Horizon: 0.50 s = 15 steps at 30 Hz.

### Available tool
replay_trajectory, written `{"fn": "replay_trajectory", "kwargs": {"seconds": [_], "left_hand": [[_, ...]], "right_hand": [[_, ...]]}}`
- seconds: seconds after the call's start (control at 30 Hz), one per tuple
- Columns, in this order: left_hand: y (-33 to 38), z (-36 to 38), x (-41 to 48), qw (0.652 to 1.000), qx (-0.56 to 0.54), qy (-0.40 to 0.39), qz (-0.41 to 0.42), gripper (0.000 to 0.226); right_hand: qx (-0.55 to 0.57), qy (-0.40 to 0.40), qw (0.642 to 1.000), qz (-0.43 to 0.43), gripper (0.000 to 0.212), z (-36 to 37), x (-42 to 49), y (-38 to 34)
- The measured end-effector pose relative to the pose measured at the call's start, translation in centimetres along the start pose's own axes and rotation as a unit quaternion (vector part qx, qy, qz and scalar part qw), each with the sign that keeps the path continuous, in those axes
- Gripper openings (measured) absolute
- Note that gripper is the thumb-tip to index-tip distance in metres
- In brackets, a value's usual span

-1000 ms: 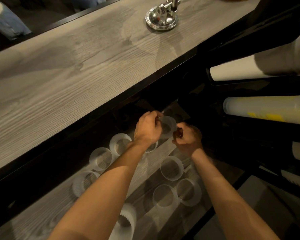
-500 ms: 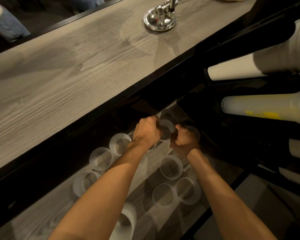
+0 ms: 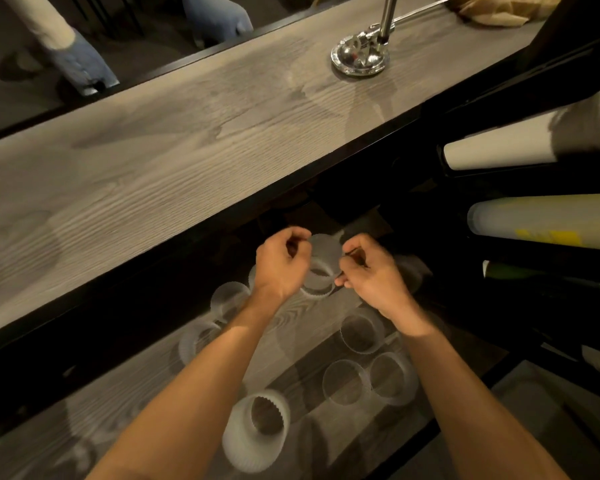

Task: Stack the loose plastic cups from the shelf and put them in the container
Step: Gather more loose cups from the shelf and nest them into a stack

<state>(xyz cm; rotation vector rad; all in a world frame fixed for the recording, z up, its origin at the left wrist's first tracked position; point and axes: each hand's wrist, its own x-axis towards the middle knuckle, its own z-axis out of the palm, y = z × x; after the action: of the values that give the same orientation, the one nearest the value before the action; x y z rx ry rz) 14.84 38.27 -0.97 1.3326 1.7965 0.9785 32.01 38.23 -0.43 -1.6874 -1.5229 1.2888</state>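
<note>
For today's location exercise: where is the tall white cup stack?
Head view, bottom centre: the cup stack sits on the lower shelf, between the left forearm and a clear cup.

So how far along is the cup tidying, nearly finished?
Not nearly, it seems. Done: one taller white stack sits at the front of the shelf. In hand: the left hand and right hand pinch the held cups, apparently nesting them. Left: at least five loose cups sit singly on the shelf, and no container with cups in it is in view.
</note>
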Motion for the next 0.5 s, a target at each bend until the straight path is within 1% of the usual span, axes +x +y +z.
{"fn": "replay_trajectory", "kwargs": {"seconds": [0.07, 0.13, 0.2, 0.27, 0.4, 0.5], "left_hand": [[-1.1, -0.3, -0.5, 0.999, 0.045, -0.014, 0.003, 0.02], [-2.1, -0.2, -0.9, 0.995, 0.096, -0.033, -0.003, 0.02], [-2.4, -0.2, -1.2, 0.992, 0.121, -0.034, -0.005, 0.021], [-2.2, -0.1, -1.3, 0.992, 0.125, -0.028, -0.001, 0.019], [-2.1, 0.0, -1.4, 0.995, 0.104, -0.009, 0.006, 0.011], [-2.9, 0.0, -1.7, 0.992, 0.119, -0.045, -0.022, 0.013]], "right_hand": [[-0.047, -0.005, 0.999, 0.004, 0.014, 0.7, 0.1, 0.4], [-0.091, -0.013, 0.996, 0.01, 0.021, 1.2, 0.2, 0.9], [-0.107, -0.018, 0.994, 0.022, 0.029, 1.5, 0.2, 1.1], [-0.11, -0.008, 0.994, 0.027, 0.032, 1.7, 0.1, 1.1], [-0.133, 0.019, 0.991, 0.012, 0.033, 1.9, 0.1, 0.9], [-0.143, 0.003, 0.99, 0.017, 0.036, 2.2, 0.1, 1.3]]}}
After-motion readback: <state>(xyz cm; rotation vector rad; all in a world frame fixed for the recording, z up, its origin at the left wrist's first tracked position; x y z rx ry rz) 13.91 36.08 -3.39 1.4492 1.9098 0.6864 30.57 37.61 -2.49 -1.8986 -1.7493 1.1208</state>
